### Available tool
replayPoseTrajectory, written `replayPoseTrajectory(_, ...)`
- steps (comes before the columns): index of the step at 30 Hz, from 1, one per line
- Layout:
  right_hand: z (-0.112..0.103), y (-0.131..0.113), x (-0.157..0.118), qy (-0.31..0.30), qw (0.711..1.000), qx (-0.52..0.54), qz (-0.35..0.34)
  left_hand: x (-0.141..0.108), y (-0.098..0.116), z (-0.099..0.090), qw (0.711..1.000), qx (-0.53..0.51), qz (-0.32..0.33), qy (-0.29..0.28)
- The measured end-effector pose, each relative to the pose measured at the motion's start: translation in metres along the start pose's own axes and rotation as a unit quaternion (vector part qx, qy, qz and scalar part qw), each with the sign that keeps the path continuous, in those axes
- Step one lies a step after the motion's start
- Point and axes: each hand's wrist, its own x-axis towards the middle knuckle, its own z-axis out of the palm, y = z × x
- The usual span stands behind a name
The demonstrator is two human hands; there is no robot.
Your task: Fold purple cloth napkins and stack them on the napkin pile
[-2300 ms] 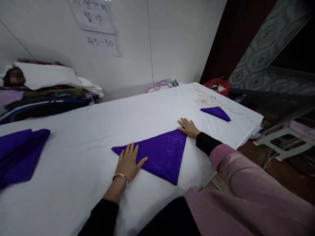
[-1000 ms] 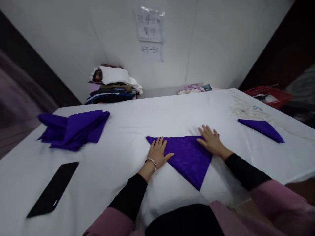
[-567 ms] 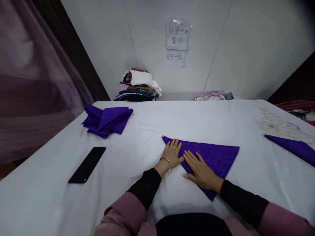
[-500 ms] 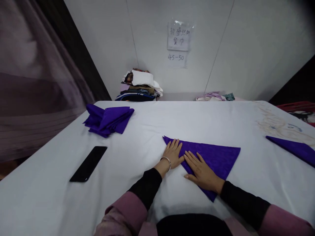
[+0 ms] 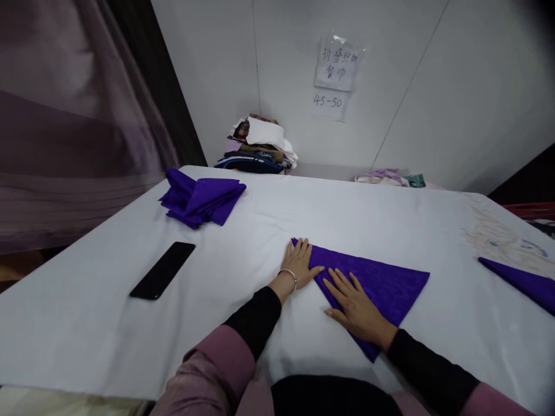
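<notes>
A purple cloth napkin [image 5: 381, 283], folded to a triangle, lies flat on the white-covered table in front of me. My left hand [image 5: 298, 261] rests on its upper left corner, fingers stretched out and palm down, covering most of that tip. Pressed flat along the napkin's left slanting edge, my right hand [image 5: 355, 306] has its fingers apart and its thumb just off the cloth. The two hands lie side by side, with the left thumb near the right fingertips. Neither hand grips anything.
A heap of purple napkins [image 5: 202, 199] lies at the back left, with a black phone [image 5: 163, 270] nearer me. Another folded purple napkin [image 5: 520, 283] is at the right edge. Piled clothes [image 5: 260, 144] stand behind the white table [image 5: 243, 266], below a paper sign [image 5: 336, 63].
My left hand has slid slightly left toward the napkin's corner tip. The right hand stays on the cloth. The whole view has tilted a little.
</notes>
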Motion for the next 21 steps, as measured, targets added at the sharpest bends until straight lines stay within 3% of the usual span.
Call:
replayPoseTrajectory(9,0.002,0.001,0.0,0.006,1.0,0.006,-0.001,0.002,-0.006,0.0,0.999,-0.006,-0.043,-0.005)
replayPoseTrajectory(21,-0.002,-0.001,-0.001,0.004,1.0,0.003,0.003,0.008,-0.03,-0.014,0.995,-0.005,-0.097,-0.019)
